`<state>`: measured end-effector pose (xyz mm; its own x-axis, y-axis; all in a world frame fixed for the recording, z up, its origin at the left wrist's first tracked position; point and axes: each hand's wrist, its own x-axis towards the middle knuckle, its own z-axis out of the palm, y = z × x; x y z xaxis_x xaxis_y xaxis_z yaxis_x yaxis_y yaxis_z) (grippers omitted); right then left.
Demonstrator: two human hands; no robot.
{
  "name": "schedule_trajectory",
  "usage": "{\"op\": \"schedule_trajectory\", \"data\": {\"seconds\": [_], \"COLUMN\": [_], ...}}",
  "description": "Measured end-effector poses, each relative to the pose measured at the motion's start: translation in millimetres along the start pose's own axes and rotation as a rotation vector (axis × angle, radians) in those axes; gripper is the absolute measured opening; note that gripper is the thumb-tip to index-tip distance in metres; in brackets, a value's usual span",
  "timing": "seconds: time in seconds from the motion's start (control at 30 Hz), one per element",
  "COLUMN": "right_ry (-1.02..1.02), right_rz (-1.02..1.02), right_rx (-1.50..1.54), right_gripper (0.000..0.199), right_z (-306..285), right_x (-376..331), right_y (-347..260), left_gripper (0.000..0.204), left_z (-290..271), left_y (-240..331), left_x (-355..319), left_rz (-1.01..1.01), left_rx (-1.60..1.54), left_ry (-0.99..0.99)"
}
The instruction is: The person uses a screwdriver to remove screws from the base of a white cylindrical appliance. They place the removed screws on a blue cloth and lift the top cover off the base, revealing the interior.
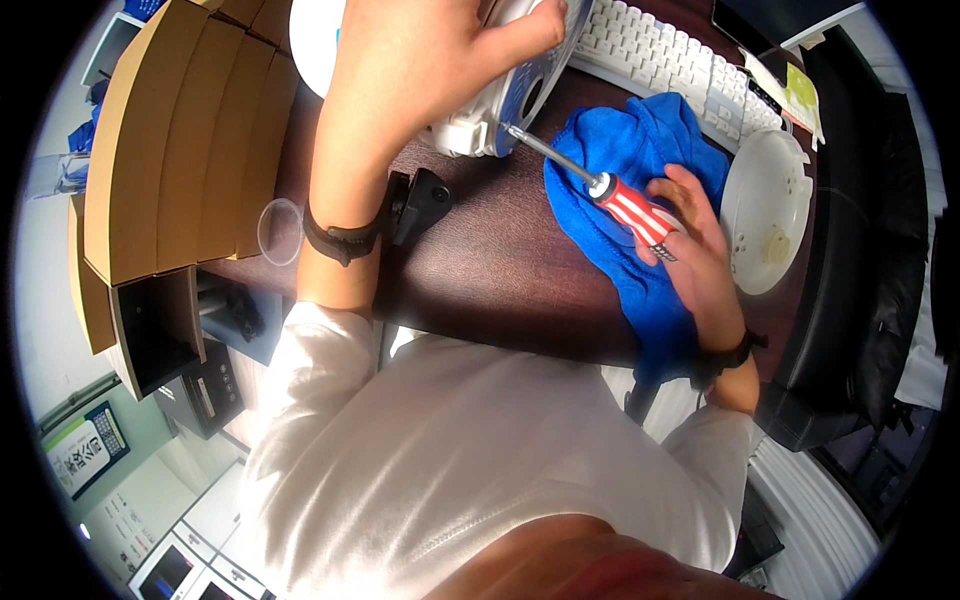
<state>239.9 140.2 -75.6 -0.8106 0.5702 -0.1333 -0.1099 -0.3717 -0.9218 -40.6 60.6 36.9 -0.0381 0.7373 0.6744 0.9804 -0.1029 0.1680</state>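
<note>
Screwdriver (620,200): red-and-white striped handle, bare metal shaft. Long axis diagonal, handle low and to the right, tip high and to the left. Tip meets the lower edge of the white round device (510,95). Lies above the blue cloth (625,180), over the dark wooden desk (500,260).

Right hand (690,250): fingers curled close around the striped handle, thumb on its upper side. Rests on the blue cloth. Dark band at the wrist.

Left hand (420,60): laid over the top of the white round device, fingers bent and pressed on its casing, thumb stretched right along the rim. Dark band at the wrist.

White round device: propped on edge at the far side of the desk, flat face with a blue-grey ring turned toward the screwdriver, small white block at its base.

Blue cloth: crumpled, spread from desk centre to the near edge, right of centre.

White round cover (765,210): lies flat, just right of the cloth, hollow side up.

White keyboard (670,55): far right of the desk, behind the cloth.

Black clip-like part (420,205): beside the left wrist.

Clear ring (280,230): at the left edge of the desk.

Cardboard boxes (180,150): stacked in a row, far left.
</note>
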Motion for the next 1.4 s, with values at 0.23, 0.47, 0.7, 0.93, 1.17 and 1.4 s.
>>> {"op": "schedule_trajectory", "data": {"seconds": [0.23, 0.47, 0.7, 0.93, 1.17, 1.4], "right_ry": [-0.138, 0.020, -0.007, 0.049, 0.181, 0.297], "right_rz": [0.325, -0.050, 0.086, 0.029, -0.312, -0.429], "right_rx": [0.203, 0.071, 0.265, 0.146, -0.547, -0.888], "right_gripper": [0.038, 0.036, 0.033, 0.027, 0.018, 0.007], "right_z": [-4.5, -6.7, -12.4, -17.3, -35.9, -20.5], "right_x": [3.5, 1.0, 4.3, 5.0, 3.6, -13.5], "right_y": [1.0, 1.7, 9.2, -3.1, -37.9, -55.8], "left_gripper": [0.045, 0.044, 0.044, 0.044, 0.044, 0.045], "left_z": [-1.5, 0.7, -0.9, 0.1, 0.9, 2.2], "left_y": [-1.8, -1.1, -3.0, -3.6, -1.0, -1.8], "left_x": [0.5, 0.8, 0.1, 0.3, 1.2, 0.9], "left_rz": [-0.040, 0.016, -0.022, 0.015, 0.002, 0.014], "left_rx": [0.041, -0.026, 0.034, 0.044, -0.006, -0.040], "left_ry": [-0.062, 0.009, -0.041, -0.017, -0.012, 0.013]}}
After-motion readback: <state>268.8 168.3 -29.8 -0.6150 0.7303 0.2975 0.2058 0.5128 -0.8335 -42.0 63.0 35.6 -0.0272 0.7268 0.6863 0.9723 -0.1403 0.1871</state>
